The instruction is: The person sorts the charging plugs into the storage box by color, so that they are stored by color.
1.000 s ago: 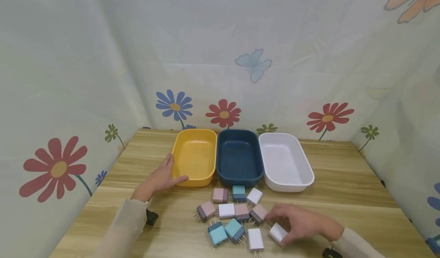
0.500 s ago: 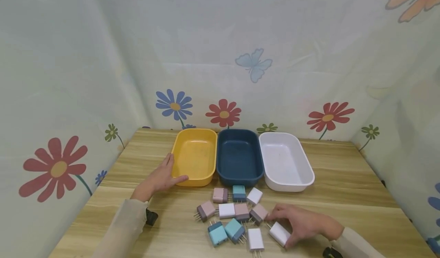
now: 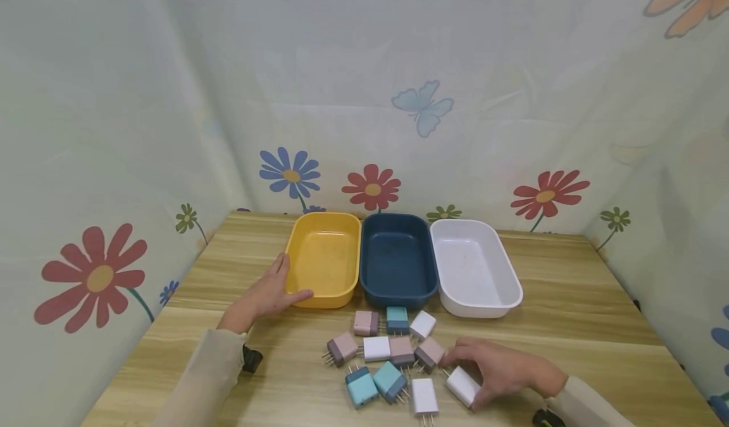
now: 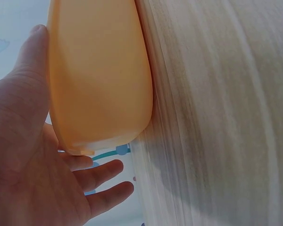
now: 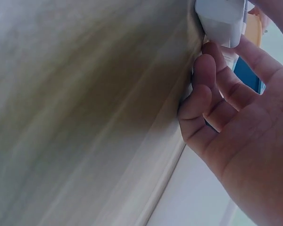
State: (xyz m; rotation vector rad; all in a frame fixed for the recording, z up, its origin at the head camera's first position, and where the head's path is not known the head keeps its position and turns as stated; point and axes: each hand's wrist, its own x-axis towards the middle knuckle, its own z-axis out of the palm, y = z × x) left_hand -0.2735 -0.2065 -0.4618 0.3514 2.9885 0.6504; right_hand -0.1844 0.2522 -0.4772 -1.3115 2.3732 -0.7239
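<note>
My left hand [image 3: 270, 294] rests against the left side of the yellow tray [image 3: 321, 302], its thumb [image 4: 32, 52] along the rim and fingers outside, fairly straight. On the right, my right hand [image 3: 501, 370] has its curved fingers and thumb around a white plug-in charger [image 3: 463, 387] lying on the table. The thumb is at the charger's near end; the index finger is by its prongs, close to a pink charger [image 3: 429, 353]. In the right wrist view, the white charger [image 5: 220, 21] sits at the fingertips, the other fingers curled down at the table.
A dark blue tray [image 3: 398, 300] and a white tray [image 3: 478, 310] stand beside the yellow one. In front of them lie several loose chargers: pink, teal [image 3: 361, 389] and white [image 3: 423, 396]. A flowered cloth [image 3: 364, 129] hangs behind the wooden table [image 3: 581, 313].
The right thumb has drawn back slightly, and the white charger by it has shifted a touch to the right. The left hand stays put on the yellow tray.
</note>
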